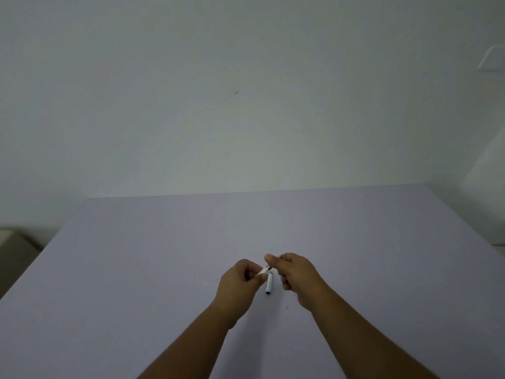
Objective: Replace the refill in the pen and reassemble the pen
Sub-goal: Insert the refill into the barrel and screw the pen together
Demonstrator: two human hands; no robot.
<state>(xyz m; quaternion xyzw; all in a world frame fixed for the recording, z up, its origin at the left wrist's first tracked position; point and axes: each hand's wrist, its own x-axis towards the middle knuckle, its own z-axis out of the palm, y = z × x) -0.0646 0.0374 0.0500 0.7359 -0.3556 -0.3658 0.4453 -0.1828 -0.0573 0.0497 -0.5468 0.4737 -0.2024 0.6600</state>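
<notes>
Both hands meet above the middle of the lavender table (136,269). My left hand (240,283) pinches a short white pen part (263,270) that slants up to the right. My right hand (296,274) grips the other end, where a thin dark tip shows at its thumb; most of what it holds is hidden by the fingers. Just below the hands a white pen cap (269,283) with a dark end lies on the table, pointing toward me.
The table's far edge (246,192) meets a plain white wall. A grey surface (16,250) sits beyond the left edge and a white object (489,61) is at the upper right.
</notes>
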